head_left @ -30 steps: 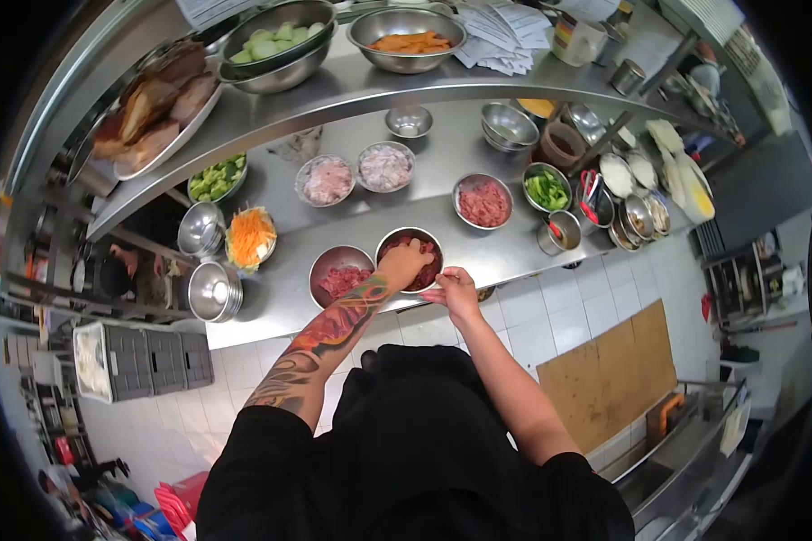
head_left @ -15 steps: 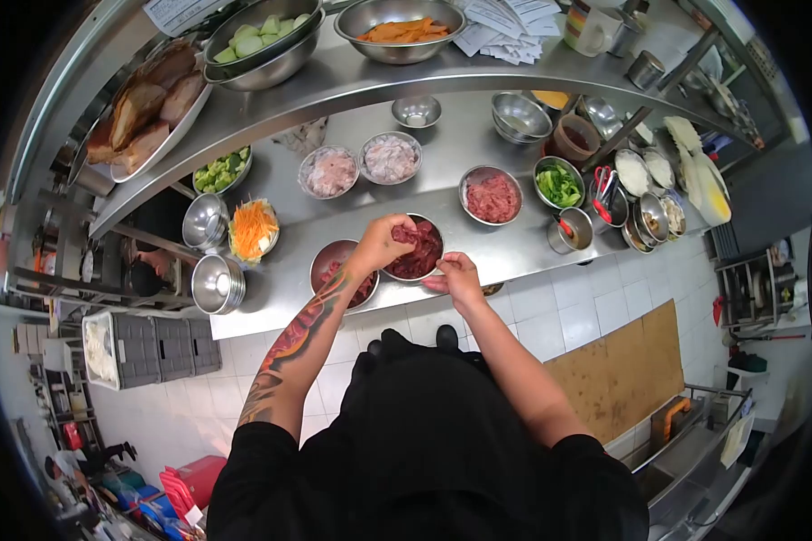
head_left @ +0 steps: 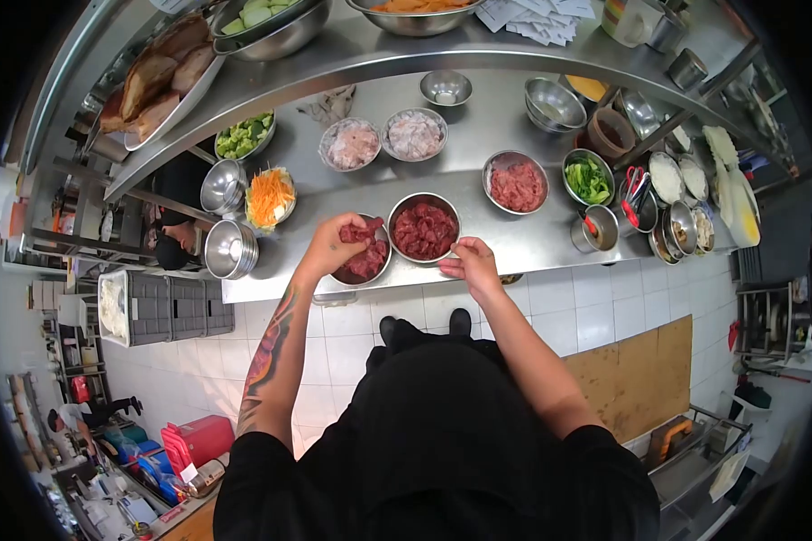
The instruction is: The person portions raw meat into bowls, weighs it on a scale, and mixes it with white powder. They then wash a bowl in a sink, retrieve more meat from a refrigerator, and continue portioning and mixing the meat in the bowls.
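My left hand (head_left: 332,247) is closed on a clump of dark red raw meat (head_left: 363,232), over the left steel bowl (head_left: 389,255), where more red meat (head_left: 368,261) lies. To its right stands a second steel bowl (head_left: 458,216) filled with dark red meat pieces (head_left: 425,231). My right hand (head_left: 473,264) grips that second bowl by its lower right rim, between thumb and fingers. The left hand partly covers the left bowl.
Behind stand two bowls of pale meat (head_left: 350,144) and a bowl of pinkish minced-looking meat (head_left: 516,183). Shredded carrot (head_left: 270,198) and stacked steel bowls (head_left: 231,249) are at left; greens (head_left: 588,180) and red-handled scissors (head_left: 636,194) at right. A steel shelf (head_left: 379,68) overhangs the counter.
My left hand has moved from the right meat bowl to above the left one, carrying meat. The right hand stays at the right bowl's rim. The camera view has shifted.
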The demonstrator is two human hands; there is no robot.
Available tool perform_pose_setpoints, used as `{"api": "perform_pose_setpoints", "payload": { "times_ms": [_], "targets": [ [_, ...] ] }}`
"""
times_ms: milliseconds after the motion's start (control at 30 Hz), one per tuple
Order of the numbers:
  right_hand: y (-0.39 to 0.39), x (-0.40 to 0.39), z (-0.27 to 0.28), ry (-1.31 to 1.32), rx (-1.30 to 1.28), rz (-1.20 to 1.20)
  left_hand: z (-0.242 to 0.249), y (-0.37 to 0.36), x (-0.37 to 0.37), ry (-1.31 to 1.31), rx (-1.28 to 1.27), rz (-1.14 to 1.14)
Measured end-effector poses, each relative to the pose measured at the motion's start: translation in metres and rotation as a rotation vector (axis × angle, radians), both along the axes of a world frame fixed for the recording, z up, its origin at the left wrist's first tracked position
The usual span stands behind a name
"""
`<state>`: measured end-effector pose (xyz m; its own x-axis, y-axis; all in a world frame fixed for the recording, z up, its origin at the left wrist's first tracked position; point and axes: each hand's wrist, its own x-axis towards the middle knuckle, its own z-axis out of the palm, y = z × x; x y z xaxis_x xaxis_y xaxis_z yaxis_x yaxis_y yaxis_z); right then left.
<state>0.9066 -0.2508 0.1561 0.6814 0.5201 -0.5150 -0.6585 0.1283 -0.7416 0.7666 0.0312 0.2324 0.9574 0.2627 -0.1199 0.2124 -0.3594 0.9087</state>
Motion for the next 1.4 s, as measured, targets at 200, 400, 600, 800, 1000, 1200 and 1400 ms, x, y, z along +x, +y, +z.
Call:
{"api": "perform_pose_setpoints", "payload": {
  "times_ms": [200,400,600,800,1000,1200,1400],
  "targets": [
    [-0.003,0.001,-0.002,-0.019,-0.012,0.02,-0.046,0.0,-0.034,0.028,0.591,0.092],
    [-0.003,-0.005,-0.004,0.059,-0.028,0.009,-0.076,-0.007,-0.044,-0.093,0.686,0.183],
    [-0.001,-0.001,0.001,0.048,-0.053,0.03,-0.06,-0.021,-0.049,-0.156,0.631,0.332],
    [0.014,0.0,-0.019,0.041,0.013,0.033,-0.112,-0.012,-0.081,0.261,-0.199,0.915],
    [0.023,-0.022,-0.009,-0.066,-0.048,-0.082,-0.147,-0.01,-0.096,0.026,-0.655,0.78],
    [0.026,-0.122,0.019,-0.129,-0.187,-0.264,-0.126,0.011,-0.178,-0.003,-0.68,0.719],
    [0.088,-0.21,0.071,-0.198,-0.168,0.01,-0.107,0.059,-0.327,-0.071,-0.803,0.792]
  ]
}}
